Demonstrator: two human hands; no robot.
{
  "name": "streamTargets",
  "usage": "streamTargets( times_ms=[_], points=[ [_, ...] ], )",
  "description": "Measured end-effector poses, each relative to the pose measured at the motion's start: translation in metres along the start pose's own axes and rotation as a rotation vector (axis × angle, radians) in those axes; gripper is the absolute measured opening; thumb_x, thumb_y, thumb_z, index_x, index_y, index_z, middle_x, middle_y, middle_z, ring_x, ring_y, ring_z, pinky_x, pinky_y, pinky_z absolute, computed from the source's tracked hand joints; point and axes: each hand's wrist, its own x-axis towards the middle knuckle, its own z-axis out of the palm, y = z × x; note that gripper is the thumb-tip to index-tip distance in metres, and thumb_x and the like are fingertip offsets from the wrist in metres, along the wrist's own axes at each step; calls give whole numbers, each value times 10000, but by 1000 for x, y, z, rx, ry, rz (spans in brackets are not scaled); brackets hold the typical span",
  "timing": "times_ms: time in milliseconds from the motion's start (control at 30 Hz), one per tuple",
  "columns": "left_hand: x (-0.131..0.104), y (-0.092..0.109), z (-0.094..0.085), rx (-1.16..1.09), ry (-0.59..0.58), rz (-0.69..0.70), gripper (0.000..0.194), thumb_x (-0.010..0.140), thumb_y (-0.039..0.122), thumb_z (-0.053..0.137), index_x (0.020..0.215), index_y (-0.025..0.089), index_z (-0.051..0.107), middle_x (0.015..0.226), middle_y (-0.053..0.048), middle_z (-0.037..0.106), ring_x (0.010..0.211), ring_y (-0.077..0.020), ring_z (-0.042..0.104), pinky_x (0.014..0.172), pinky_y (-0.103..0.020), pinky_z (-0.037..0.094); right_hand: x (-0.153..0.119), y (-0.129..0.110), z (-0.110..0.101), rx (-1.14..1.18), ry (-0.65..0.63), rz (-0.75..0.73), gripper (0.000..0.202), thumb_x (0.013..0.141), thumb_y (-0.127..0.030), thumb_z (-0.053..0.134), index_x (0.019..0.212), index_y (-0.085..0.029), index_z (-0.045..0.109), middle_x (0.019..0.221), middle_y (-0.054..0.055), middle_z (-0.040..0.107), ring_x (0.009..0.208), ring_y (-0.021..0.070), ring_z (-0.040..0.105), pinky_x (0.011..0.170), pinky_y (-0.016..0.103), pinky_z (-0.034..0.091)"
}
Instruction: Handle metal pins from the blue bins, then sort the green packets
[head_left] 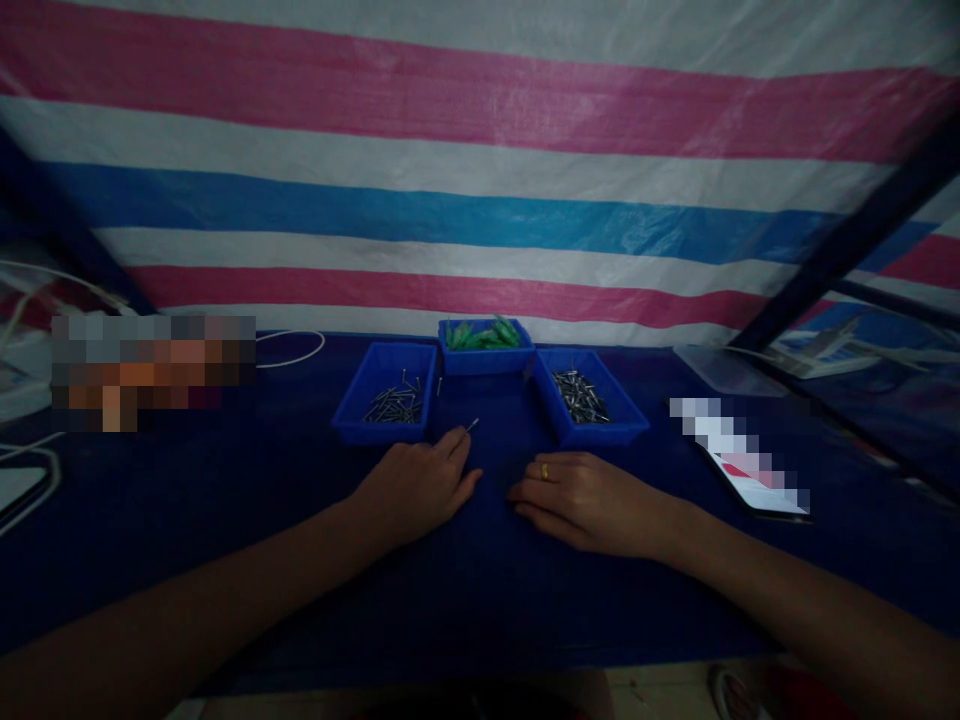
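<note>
Metal pin (472, 425) slants forward-right from our left hand (420, 485), thumb apart, grip unclear; right hand (592, 505) farther, loosely curled, hold unclear.

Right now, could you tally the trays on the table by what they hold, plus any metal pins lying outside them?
Trays of metal pins: 2, the left tray and the right tray
Trays of green pieces: 1, the back tray
Loose pins: 2, one at the left hand, one beside the left tray
Total: 5
</note>
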Motion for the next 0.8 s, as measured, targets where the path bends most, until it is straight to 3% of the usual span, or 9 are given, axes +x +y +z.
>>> streamTargets(
  times_ms=[200,300,633,800],
  points=[
    [-8,6,-1,-35,97,314,318,930,292,341,1084,123,563,1044,-76,631,707,-167,635,532,-269,494,0,2,2,24,57,85,218,913,-220,411,996,-131,591,833,62,596,773,155,550,727,284,446],
    [-13,12,-2,-62,125,390,308,925,296,346,1063,129,566,1004,-70,636,693,-164,616,529,-277,483,0,1,4,52,82,134,217,901,-243,443,1030,-127,574,901,77,583,824,165,552,745,291,458],
    [-14,11,-2,-114,172,396,250,909,280,395,1008,143,579,922,-69,648,717,-154,597,563,-257,457,2,4,10,50,66,183,175,902,-208,431,952,-137,583,842,66,571,771,163,550,706,291,461],
    [-12,9,-5,-152,164,302,206,904,266,404,958,166,576,833,-26,635,694,-151,596,542,-249,433,3,1,5,52,66,162,173,905,-211,429,909,-125,579,804,61,571,740,152,541,685,281,446]
  ],
)
